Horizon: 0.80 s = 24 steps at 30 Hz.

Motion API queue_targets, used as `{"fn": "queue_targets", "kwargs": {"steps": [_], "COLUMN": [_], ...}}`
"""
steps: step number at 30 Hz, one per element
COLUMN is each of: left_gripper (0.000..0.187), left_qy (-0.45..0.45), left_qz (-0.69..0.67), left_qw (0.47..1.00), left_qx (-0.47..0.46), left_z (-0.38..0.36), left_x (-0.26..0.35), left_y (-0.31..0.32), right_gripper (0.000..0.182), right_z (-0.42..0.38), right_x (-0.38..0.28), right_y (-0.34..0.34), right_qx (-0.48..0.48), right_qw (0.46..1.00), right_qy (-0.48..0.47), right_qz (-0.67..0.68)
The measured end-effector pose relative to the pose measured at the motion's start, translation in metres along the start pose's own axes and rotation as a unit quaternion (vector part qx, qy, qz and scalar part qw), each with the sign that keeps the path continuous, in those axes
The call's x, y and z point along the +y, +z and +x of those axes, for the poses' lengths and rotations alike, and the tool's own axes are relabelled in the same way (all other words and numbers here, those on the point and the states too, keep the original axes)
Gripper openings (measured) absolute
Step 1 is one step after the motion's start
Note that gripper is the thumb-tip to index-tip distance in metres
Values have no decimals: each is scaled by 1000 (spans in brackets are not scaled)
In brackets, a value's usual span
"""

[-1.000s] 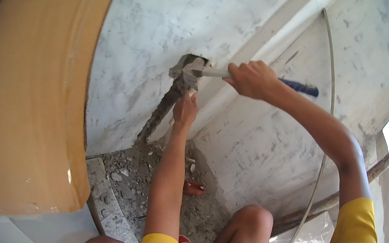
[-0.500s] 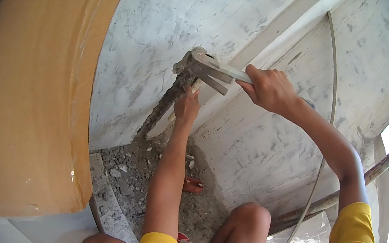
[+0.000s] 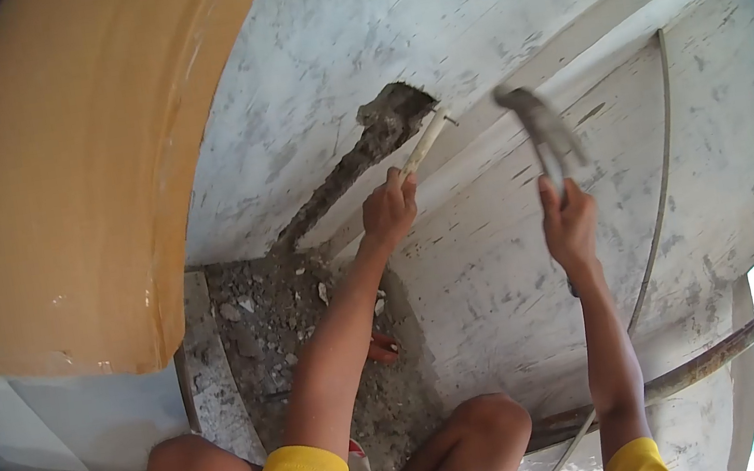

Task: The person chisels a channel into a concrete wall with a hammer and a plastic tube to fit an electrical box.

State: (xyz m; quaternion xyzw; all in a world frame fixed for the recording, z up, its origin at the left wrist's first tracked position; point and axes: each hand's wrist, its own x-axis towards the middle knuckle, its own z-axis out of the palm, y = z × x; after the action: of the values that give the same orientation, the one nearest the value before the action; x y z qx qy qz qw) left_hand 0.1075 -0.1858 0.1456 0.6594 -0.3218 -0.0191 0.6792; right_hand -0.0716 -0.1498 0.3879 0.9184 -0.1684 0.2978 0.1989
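My left hand (image 3: 389,209) is closed around a pale rod (image 3: 424,146) with a small metal piece at its upper end. That end lies at the lower right edge of a rough cavity (image 3: 395,111) broken into the wall. From the cavity a chipped groove (image 3: 331,187) slants down to the left. Off to the right, my right hand (image 3: 571,226) grips the handle of a claw hammer (image 3: 539,120). The hammer's head is raised, apart from the rod, and smeared by motion.
A large cardboard box (image 3: 67,184) stands close on the left. Rubble (image 3: 263,321) and a reddish broken piece (image 3: 382,348) lie on the ground between my knees. A thin cable (image 3: 665,173) hangs along the whitish wall (image 3: 497,256), and a brown pipe (image 3: 735,345) crosses at lower right.
The hammer has swung away to the right from the cavity, its head now upright. My left hand and the rod have shifted right and the rod's tip is uncovered. The view has tilted slightly.
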Motion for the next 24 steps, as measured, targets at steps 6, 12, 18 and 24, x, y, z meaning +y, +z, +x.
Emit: {"fn": "queue_targets", "kwargs": {"steps": [6,12,18,24], "left_gripper": [39,43,41,47], "left_qy": [-36,-36,-16,-8], "left_qz": [-29,-12,-31,-77], "left_qw": [999,999,999,997], "left_qx": [-8,-1,11,-3], "left_z": [8,15,21,22], "left_x": [24,18,8,10], "left_y": [-6,1,7,2], "right_gripper": [67,75,67,46], "right_z": [-27,-50,-8,-6], "right_x": [25,21,-8,30], "right_y": [10,45,58,135], "right_qx": [84,57,286,17], "right_qw": [947,973,880,977], "right_qy": [-61,-33,-110,33], "right_qz": [304,223,364,209]}}
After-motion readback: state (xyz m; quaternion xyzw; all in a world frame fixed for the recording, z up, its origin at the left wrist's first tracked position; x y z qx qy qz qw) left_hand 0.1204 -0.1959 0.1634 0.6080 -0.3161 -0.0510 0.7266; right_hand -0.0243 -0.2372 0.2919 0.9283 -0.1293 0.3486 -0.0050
